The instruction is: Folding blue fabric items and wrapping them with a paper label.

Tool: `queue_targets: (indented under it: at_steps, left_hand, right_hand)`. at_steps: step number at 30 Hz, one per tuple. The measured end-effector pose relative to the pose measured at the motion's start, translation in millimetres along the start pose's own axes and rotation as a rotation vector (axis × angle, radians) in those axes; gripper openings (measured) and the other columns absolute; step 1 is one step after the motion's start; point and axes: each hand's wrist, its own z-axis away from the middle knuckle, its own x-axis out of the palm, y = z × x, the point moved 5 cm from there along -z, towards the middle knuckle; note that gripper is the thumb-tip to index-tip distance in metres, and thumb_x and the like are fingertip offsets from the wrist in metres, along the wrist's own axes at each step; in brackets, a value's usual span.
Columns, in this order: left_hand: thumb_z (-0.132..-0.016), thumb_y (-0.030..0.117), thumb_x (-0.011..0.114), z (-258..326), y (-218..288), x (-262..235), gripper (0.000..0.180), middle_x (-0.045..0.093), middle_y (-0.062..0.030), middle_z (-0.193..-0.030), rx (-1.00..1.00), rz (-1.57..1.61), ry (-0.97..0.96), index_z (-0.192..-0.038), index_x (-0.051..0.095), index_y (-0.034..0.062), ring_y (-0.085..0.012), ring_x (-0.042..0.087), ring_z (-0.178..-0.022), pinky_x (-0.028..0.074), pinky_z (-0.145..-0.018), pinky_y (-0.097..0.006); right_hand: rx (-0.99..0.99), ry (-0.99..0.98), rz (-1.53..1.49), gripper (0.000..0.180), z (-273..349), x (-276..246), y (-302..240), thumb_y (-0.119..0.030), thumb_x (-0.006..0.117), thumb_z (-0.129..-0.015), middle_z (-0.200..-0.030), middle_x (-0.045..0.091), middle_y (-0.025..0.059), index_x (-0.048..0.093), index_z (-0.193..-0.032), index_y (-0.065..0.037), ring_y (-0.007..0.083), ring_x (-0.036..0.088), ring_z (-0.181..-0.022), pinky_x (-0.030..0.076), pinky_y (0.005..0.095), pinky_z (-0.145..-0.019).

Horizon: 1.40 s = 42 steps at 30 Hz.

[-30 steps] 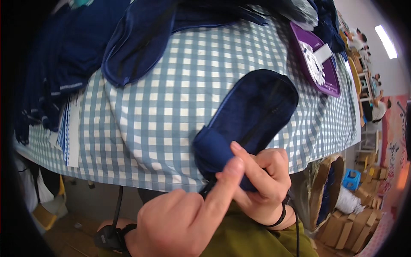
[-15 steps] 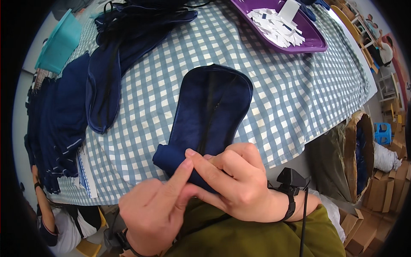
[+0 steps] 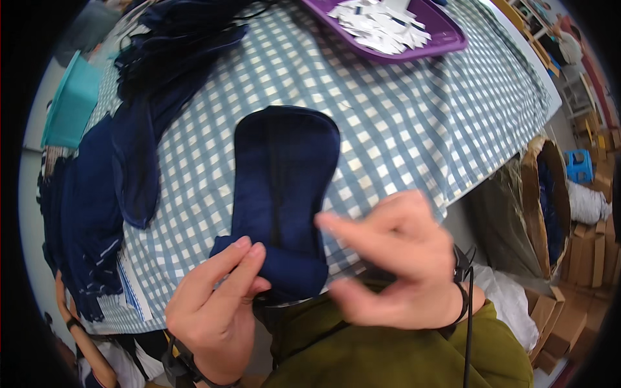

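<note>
checked cotton cloth, woven in grey-blue and white squares, drapes over the table in soft ripples and slopes off its near edge. on it, close to the person, lies a long navy fabric piece, smooth and faintly sheeny, its far end rounded and edged with a slim raised seam; a darker strip runs lengthwise down its middle. its near end is turned over into a plump, matte fold.

the left hand pinches the left part of that fold between thumb and fingertips. the right hand, blurred, is spread with thumb and forefinger well apart, the forefinger tip at the piece's right edge; whether it touches the fabric i cannot tell. the two hands are apart from each other. a black band circles the right wrist, and an olive garment in soft cloth covers the person's lap.

to the left, more navy fabric is heaped in limp, overlapping layers, some edges marked with short white dashes. beyond it sits a teal plastic bin with straight walls. at the far side, a glossy purple tray with rounded corners holds loose, crisp white slips. off the table at right are a torn-edged cardboard box and a blue plastic stool.
</note>
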Motion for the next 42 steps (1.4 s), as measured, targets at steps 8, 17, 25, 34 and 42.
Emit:
queue_targets:
  at_steps: [8,17,25,34,42]
  left_hand:
    - [-0.073,-0.011,0.071,-2.0,7.2,3.2,0.030,0.070,-0.0192,-0.097,0.093,-0.059,0.009,-0.101,0.075,-0.0019,-0.0189,0.069,-0.079,0.055,-0.064,-0.022]
    - [-0.073,-0.009,0.073,-1.9,9.7,2.9,0.031,0.070,-0.0159,-0.098,0.065,-0.047,0.003,-0.102,0.075,0.0012,-0.0191,0.069,-0.084,0.057,-0.068,-0.024]
    - [-0.066,-0.021,0.066,-0.9,-3.0,1.0,0.044,0.070,-0.0149,-0.099,0.061,0.143,0.009,-0.103,0.075,0.0023,-0.0189,0.071,-0.076,0.062,-0.064,-0.024]
    - [-0.068,-0.008,0.074,1.1,-7.6,-3.6,0.033,0.072,-0.0088,-0.095,0.117,0.120,0.069,-0.099,0.075,0.0061,-0.0182,0.070,-0.073,0.057,-0.062,-0.027]
    - [-0.074,0.009,0.081,48.1,-0.3,-18.4,0.022,0.071,-0.0089,-0.093,0.236,0.088,0.120,-0.093,0.074,0.0033,-0.0192,0.067,-0.073,0.051,-0.059,-0.028]
  right_hand:
    - [0.000,0.205,0.016,0.047,12.7,-19.0,19.3,0.003,0.069,-0.062,-0.077,0.057,0.0013,0.075,-0.108,-0.007,0.0144,0.052,-0.068,0.041,0.0268,-0.062]
    - [-0.123,-0.065,-0.209,0.052,8.8,13.8,0.7,-0.013,0.082,-0.068,-0.099,0.064,0.0084,0.066,-0.117,-0.002,0.0235,0.059,-0.078,0.047,0.0333,-0.067]
    - [-0.136,-0.299,-0.042,0.059,6.2,38.3,-9.4,-0.015,0.083,-0.065,-0.114,0.058,0.0095,0.059,-0.118,-0.003,0.0276,0.056,-0.096,0.048,0.0349,-0.081]
    - [-0.190,-0.169,0.126,0.040,-0.5,43.7,-10.9,-0.010,0.085,-0.061,-0.093,0.069,0.0040,0.068,-0.097,-0.005,0.0223,0.062,-0.079,0.051,0.0329,-0.067]
    - [-0.186,-0.151,0.123,0.036,-4.3,42.8,-13.7,-0.005,0.084,-0.059,-0.089,0.070,0.0029,0.069,-0.091,-0.006,0.0210,0.062,-0.074,0.050,0.0310,-0.063]
